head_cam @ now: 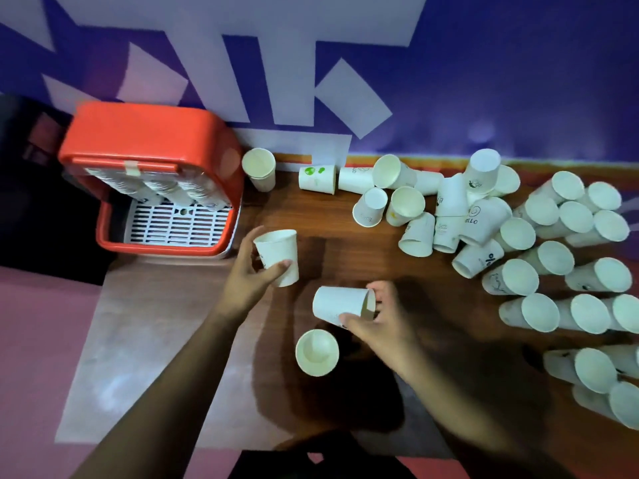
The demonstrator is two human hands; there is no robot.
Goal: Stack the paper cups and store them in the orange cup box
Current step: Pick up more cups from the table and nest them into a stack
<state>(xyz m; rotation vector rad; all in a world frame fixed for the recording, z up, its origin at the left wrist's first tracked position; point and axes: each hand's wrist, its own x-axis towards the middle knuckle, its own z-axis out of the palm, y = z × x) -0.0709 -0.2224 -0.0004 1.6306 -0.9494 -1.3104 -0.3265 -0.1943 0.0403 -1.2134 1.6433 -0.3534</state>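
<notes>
Above the counter (332,250) near the orange cup box (148,133), the left grip (252,274) pinches a paper cup (278,252) and the right grip (380,323) a tipped cup (337,304); being light and crushable, they likely want gentle sidewall holds.

From here the orange cup box (148,133) looks like smooth, glossy plastic, and its white slotted grille (176,224) is plastic too. Each paper cup (416,233) is matt white paper. The table (328,216) shows dark wood grain with a faint sheen; the wall (518,81) is matt paint.
</notes>
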